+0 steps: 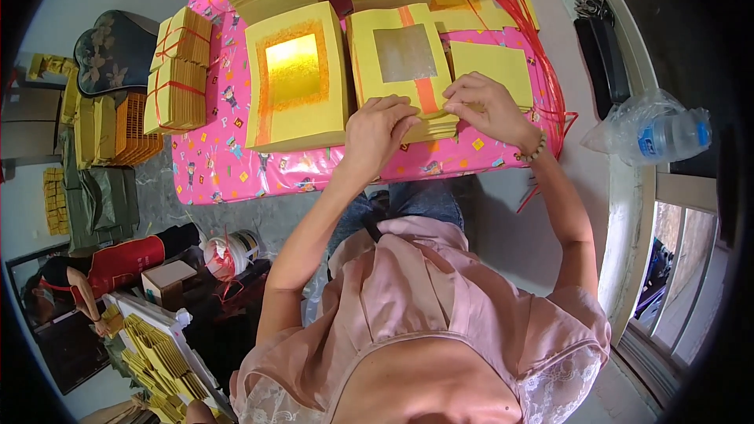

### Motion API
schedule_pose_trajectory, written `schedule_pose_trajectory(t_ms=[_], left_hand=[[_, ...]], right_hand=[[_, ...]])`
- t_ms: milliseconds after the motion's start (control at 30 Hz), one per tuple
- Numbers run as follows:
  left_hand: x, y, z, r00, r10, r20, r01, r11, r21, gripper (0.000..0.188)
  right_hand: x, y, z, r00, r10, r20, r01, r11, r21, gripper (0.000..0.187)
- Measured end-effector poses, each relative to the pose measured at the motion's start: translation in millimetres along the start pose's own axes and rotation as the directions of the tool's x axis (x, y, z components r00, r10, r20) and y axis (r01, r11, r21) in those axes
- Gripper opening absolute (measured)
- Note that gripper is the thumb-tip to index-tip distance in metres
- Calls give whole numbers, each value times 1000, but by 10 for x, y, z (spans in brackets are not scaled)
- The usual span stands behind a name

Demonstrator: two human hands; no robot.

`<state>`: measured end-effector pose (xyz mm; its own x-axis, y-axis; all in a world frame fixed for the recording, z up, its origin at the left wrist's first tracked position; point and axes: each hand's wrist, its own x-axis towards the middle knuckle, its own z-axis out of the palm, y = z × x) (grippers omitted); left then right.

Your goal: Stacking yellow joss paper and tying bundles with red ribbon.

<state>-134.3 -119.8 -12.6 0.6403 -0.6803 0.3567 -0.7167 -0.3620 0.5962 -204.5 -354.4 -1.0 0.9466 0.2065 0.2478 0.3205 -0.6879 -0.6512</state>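
Note:
On the pink table, a stack of yellow paper sheets [363, 63] lies in front of me, its top sheet bearing a silver square and an orange stripe. My left hand [379, 132] is closed on the near edge of the top paper, left of the stripe. On the other side of the stripe, my right hand [488, 108] pinches the same edge between thumb and fingers. The edge bends up slightly between the hands. To the left stands a thicker yellow stack [296, 122] with a shiny gold square in an orange border.
A patterned pink cloth [236, 177] covers the table. Red-tied bundles [177, 98] sit at the left, taller stacks behind, and red strips [542, 71] hang at the right. A bagged plastic bottle [667, 139] rests on the ledge. A co-worker in a red apron [129, 263] handles yellow paper lower left.

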Motion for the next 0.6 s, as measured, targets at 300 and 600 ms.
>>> schedule_pose_trajectory(t_ms=[300,600], left_hand=[[10,6,-10,1000,-16,8,16,999,28,14],[11,1,-20,999,-22,26,21,1000,19,14]], right_hand=[[3,7,8,1000,24,-13,-24,1000,5,18],[-1,22,4,1000,23,-2,-22,1000,22,19]])
